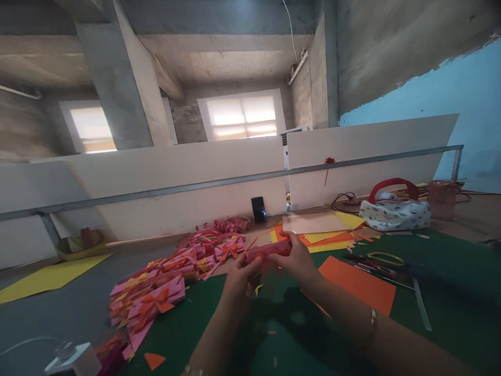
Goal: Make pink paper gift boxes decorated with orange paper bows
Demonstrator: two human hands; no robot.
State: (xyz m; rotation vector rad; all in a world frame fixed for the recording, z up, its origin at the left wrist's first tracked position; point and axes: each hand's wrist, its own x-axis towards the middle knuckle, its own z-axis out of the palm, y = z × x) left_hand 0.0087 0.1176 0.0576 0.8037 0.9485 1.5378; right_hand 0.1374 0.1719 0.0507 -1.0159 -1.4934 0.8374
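A pink piece of folded paper is stretched between my two hands, above the green mat. My left hand pinches its left end, and my right hand grips the right end. To the left lies a long heap of folded pink paper pieces, some bearing orange and yellow bows. Under my right forearm is an orange paper sheet. Beyond my right hand, orange and yellow sheets overlap beneath a pale sheet.
Scissors and a ruler lie on the right. A phone leans against the white partition. Behind the mat stand a patterned bag and a pink jar. A white charger sits front left, near yellow paper.
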